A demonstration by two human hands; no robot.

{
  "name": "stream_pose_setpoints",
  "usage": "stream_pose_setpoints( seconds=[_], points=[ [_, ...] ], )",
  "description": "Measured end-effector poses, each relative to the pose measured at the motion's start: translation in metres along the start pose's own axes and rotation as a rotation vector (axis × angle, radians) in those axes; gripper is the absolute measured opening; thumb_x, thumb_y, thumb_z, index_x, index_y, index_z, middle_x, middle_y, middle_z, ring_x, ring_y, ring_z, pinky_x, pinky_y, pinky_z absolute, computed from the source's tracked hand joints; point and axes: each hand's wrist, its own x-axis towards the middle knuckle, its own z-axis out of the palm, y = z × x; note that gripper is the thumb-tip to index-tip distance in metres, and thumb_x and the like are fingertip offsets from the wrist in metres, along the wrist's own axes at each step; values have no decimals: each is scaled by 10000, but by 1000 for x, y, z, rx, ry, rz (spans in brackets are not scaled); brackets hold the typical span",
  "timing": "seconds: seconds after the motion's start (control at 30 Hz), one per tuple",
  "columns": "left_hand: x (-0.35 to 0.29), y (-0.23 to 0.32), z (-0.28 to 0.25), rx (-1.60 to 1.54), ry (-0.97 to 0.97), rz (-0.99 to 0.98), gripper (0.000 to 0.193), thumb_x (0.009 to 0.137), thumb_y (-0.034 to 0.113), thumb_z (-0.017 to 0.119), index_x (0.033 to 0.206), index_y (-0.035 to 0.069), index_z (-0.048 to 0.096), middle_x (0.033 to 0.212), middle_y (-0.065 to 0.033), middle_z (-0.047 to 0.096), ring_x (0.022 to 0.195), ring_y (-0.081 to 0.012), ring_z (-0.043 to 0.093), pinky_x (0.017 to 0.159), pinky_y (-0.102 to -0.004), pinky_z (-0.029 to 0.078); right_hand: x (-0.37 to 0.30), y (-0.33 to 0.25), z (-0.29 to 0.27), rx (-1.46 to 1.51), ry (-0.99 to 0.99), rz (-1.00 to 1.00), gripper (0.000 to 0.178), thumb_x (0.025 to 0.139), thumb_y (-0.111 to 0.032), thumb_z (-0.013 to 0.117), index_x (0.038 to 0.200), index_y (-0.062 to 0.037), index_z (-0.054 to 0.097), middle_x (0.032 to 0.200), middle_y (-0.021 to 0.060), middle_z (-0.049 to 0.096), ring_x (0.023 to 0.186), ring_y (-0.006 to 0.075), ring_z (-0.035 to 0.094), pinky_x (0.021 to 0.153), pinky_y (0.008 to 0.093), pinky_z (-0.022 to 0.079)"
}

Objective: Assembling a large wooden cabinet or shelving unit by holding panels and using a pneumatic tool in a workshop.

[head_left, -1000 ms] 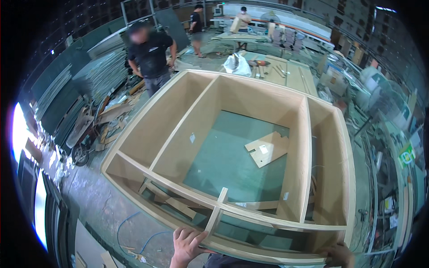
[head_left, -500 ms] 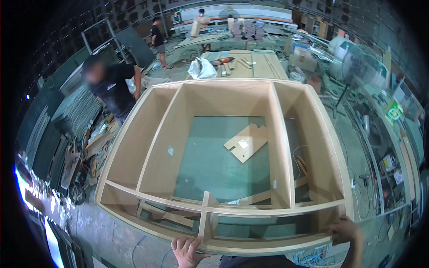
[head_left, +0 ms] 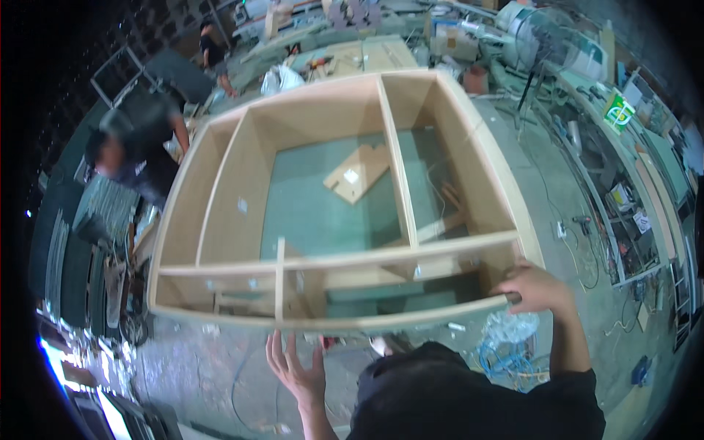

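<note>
A large open plywood cabinet frame [head_left: 220, 183] with several compartments lies flat on the green floor before me. My right hand [head_left: 535, 286] grips its near right corner, fingers curled over the edge. My left hand [head_left: 293, 367] hovers open just below the near panel [head_left: 330, 321], palm up, fingers spread, not touching the wood. A loose plywood offcut [head_left: 357, 172] lies on the floor inside the middle compartment.
A person in dark clothes [head_left: 136, 158] bends at the frame's far left side. Another person [head_left: 213, 51] stands farther back. A worktable with tools [head_left: 352, 59] sits behind the frame. Benches with clutter [head_left: 623, 169] line the right; blue cable [head_left: 506, 359] lies near my feet.
My view has swung left and the frame now sits more to the right. My left hand has come off the near edge and opened. The person on the left has bent lower.
</note>
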Motion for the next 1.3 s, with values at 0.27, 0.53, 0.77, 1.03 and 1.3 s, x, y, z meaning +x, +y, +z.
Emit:
stream_pose_setpoints(
  seconds=[0.27, 0.53, 0.77, 1.03, 1.3],
  points=[
    [-116, 88, -21, -248, -519, 47, 529, 876, 338, 855, 1317, 90, 702, 1298, -121, 720, 1250, -356, 653, 1098, -510, 496, -20, -16, 10, -75, 58, 24, 421, 798, -294, 869, 1141, -83, 747, 970, 129, 737, 1028, 338, 707, 1225, 542, 388],
    [-315, 120, -55, -113, -1026, -563, 611, 1016, 611, 636, 1380, 125, 701, 1312, -192, 747, 1237, -400, 697, 1071, -529, 525, -29, -16, 29, -108, 265, -74, 524, 783, -96, 881, 1255, -2, 676, 1156, 218, 716, 1133, 433, 633, 1036, 486, 507],
    [-349, 124, -83, -126, -985, -713, 594, 994, 563, 685, 1372, 105, 693, 1128, -205, 788, 1086, -411, 742, 969, -507, 569, -46, -28, 36, -11, 310, -21, 484, 907, -55, 787, 1366, -4, 644, 1295, 216, 692, 1229, 413, 652, 1050, 455, 521],
    [-396, 92, -102, -173, -944, -593, 508, 926, 314, 784, 1392, 138, 684, 1019, -191, 794, 989, -387, 755, 943, -503, 567, -59, -93, 119, 102, 681, -336, 246, 970, -47, 738, 1214, -27, 734, 1236, 153, 721, 1183, 341, 685, 1040, 431, 531],
    [-515, 21, -88, -176, -996, -816, 507, 947, 308, 749, 1412, 136, 647, 1175, -195, 768, 1111, -386, 730, 987, -526, 547, -58, -132, 445, 232, -471, 147, 753, 966, -477, 754, 1532, -30, 536, 1504, 285, 609, 1397, 443, 593, 1159, 502, 486]
  ],
)
